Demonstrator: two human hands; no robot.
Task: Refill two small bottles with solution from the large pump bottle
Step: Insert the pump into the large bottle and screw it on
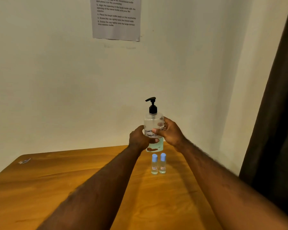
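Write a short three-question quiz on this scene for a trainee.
1. True or false: the left hand and the right hand both grip the large clear plastic bottle with a black pump.
2. The two small clear bottles with blue caps stand: A) behind the large bottle; B) in front of it, nearer the camera; C) on the floor.
3. Fill in: their caps are ___ (on/off).
Key: 1 true; 2 B; 3 on.
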